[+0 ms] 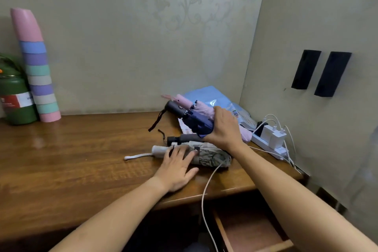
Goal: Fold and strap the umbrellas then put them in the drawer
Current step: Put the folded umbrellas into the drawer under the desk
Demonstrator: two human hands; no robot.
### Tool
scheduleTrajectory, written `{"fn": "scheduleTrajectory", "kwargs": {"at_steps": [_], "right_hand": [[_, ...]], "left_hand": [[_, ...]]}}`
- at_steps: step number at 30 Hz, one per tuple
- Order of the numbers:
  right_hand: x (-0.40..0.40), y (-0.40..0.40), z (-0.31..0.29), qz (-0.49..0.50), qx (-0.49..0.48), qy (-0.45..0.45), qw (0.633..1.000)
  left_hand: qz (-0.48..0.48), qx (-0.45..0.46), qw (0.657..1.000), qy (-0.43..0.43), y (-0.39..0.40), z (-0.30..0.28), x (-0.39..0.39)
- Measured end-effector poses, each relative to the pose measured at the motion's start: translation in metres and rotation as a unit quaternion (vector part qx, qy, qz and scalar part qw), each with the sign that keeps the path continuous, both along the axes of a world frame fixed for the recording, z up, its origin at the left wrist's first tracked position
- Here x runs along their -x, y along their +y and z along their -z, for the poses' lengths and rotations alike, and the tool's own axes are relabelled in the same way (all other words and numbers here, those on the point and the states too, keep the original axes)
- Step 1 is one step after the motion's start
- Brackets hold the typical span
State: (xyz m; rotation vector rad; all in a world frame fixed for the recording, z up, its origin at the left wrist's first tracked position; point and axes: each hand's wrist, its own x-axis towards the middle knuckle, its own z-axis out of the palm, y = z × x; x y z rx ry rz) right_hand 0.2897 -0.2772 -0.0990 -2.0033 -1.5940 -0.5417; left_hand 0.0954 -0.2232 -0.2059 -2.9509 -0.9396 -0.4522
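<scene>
On the brown wooden table (pixel 81 149), the right hand (pixel 224 129) grips the soft, slippery folded navy and pink fabric umbrellas (pixel 199 120) mid-bundle, while the left hand (pixel 177 166) rests flat on the folded grey patterned umbrella (pixel 208 155), best grasped around its canopy.

nothing here reads clearly. the green flask (pixel 15 96) at the far left carries a red and white label (pixel 17 100) with a few letters on the white part, too blurred to make out. the blue plastic bag (pixel 222 100) in the corner shows a small patch of coloured print (pixel 235 113), too small to read.
</scene>
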Motion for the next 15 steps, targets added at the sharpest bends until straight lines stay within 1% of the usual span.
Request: {"fn": "scheduleTrajectory", "kwargs": {"at_steps": [3, 5, 6, 8, 10, 11, 13, 15], "right_hand": [[-0.008, -0.025, -0.008, -0.008, -0.057, 0.041, 0.998], [-0.011, -0.045, -0.012, -0.005, -0.057, 0.074, 0.996], [-0.013, -0.056, -0.012, -0.001, -0.04, 0.092, 0.995], [-0.02, -0.082, -0.012, -0.001, 0.026, 0.133, 0.991], [-0.032, -0.111, -0.011, -0.002, 0.124, 0.168, 0.978], [-0.038, -0.126, -0.01, 0.006, 0.182, 0.172, 0.968], [-0.05, -0.154, -0.008, 0.021, 0.3, 0.158, 0.941], [-0.061, -0.178, -0.007, 0.024, 0.415, 0.155, 0.896]], "left_hand": [[-0.025, -0.01, 0.999, -0.046, -0.008, 0.007, -0.018], [-0.031, -0.008, 0.996, -0.087, -0.015, 0.015, -0.031], [-0.035, -0.003, 0.994, -0.1, -0.017, 0.018, -0.036], [-0.039, 0.009, 0.994, -0.103, -0.019, 0.024, -0.042], [-0.039, 0.022, 0.995, -0.084, -0.018, 0.025, -0.043], [-0.043, 0.027, 0.996, -0.075, -0.019, 0.024, -0.043], [-0.056, 0.039, 0.995, -0.071, -0.022, 0.018, -0.043], [-0.066, 0.042, 0.994, -0.07, -0.026, 0.014, -0.045]]}}
